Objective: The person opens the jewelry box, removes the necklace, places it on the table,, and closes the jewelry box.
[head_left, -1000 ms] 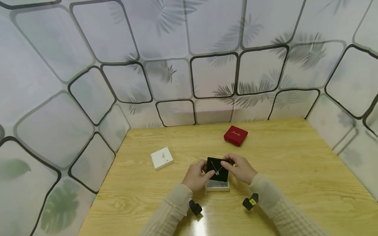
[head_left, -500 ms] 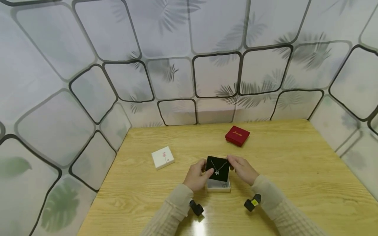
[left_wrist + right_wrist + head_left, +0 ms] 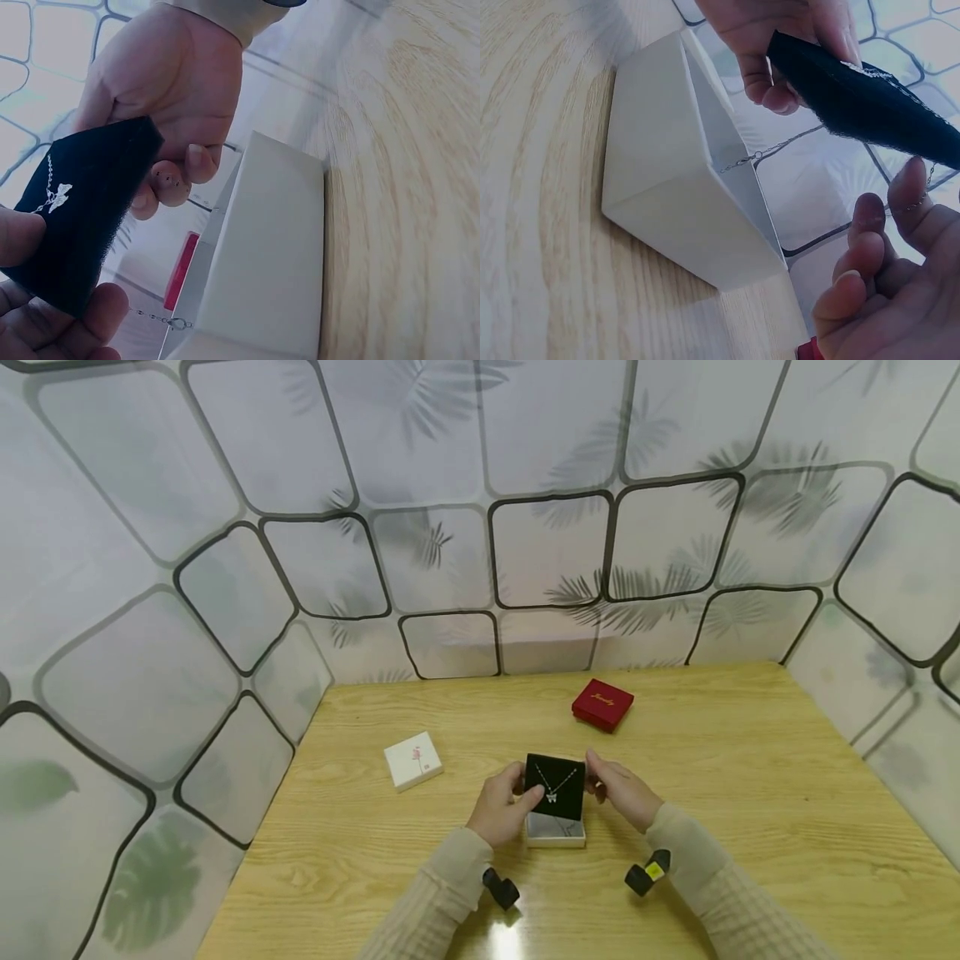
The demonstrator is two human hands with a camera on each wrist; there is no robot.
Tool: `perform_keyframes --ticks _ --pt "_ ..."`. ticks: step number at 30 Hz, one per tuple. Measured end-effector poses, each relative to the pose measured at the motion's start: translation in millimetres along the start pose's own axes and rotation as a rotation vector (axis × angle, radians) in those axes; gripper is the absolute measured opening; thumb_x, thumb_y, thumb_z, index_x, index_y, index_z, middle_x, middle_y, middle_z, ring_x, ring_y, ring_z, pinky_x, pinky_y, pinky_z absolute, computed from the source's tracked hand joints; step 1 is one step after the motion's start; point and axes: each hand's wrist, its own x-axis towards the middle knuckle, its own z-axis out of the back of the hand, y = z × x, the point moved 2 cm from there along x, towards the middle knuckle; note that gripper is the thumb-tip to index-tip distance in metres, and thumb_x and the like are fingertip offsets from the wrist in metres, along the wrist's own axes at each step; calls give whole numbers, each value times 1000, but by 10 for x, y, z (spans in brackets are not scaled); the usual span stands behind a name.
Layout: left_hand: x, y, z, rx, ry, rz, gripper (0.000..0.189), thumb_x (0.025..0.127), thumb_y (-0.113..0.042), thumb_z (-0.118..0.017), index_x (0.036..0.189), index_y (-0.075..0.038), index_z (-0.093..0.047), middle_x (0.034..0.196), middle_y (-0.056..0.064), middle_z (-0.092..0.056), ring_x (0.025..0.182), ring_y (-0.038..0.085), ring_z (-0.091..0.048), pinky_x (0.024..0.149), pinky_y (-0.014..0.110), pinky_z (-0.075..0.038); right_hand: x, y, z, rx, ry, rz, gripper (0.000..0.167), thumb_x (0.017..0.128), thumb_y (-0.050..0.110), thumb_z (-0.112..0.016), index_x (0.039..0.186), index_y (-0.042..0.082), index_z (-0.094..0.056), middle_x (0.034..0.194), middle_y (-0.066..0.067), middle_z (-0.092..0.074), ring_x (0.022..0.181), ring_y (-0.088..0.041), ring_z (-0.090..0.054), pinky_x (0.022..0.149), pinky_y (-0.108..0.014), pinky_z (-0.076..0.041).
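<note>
Gripping black pad w/ necklace, L hand has fingers below, thumb atop; pad tilted over white box, lower ctr of frame. R hand half-curled at pad's R edge; grip unclear.

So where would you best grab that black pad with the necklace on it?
Probably by its side edges, coming from left and right. The black pad is flat, tilted above the open white box, with the necklace across its face, so edge grips should disturb it least. The left hand pinches its left side.
</note>
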Motion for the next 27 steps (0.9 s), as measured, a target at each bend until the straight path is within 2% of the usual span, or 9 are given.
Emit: perform_keyframes --ticks 8,12,15,20,22,24,27 --pt "-14 23 14 -1 -3 -1 17 99 -25 -56 109 -12 -61 90 -2 -66 90 14 -60 78 30 -48 20 14 26 -24 25 85 51 108 32 -26 92 -11 -48 87 -16 -48 86 -35 -46 71 -31 -43" --pt "-24 34 22 3 -5 -8 17 99 -25 -56 109 -12 -61 90 -2 -66 89 14 -60 78 30 -48 28 26 38 -19 24 107 40 107 26 -31 92 -6 -51 91 -21 -47 89 -36 -45 73 -33 -43" --pt "-30 35 30 0 -3 -3 18 99 -25 -57 110 -12 -61 91 -3 -66 90 14 -60 79 30 -48 36 32 47 -23 5 104 34 106 25 -35 94 0 -55 93 -18 -49 91 -36 -45 75 -35 -43" --pt "-31 46 28 4 -8 11 18 98 -25 -58 110 -13 -61 91 -3 -66 90 14 -60 81 32 -49 44 19 54 -33 -17 99 32 105 25 -39 104 -1 -58 97 -14 -53 95 -39 -45 77 -36 -43" --pt "-29 53 24 5 -13 14 17 98 -26 -58 109 -13 -61 90 -4 -65 90 14 -60 81 33 -49 39 16 45 -60 -54 106 34 105 27 -40 112 -1 -58 103 -14 -54 97 -39 -46 78 -36 -43" --pt "-27 53 22 5 -17 24 17 97 -26 -59 109 -14 -61 89 -5 -65 88 13 -59 79 32 -48 22 34 31 -127 -136 149 35 104 28 -43 119 0 -58 108 -12 -57 97 -33 -48 78 -34 -43" --pt "-20 62 17 10 -30 38 18 97 -28 -60 108 -15 -61 89 -6 -62 85 12 -56 76 30 -46 -13 100 -1 -280 -307 291 28 101 25 -51 116 4 -61 103 -5 -61 90 -21 -51 72 -29 -44"
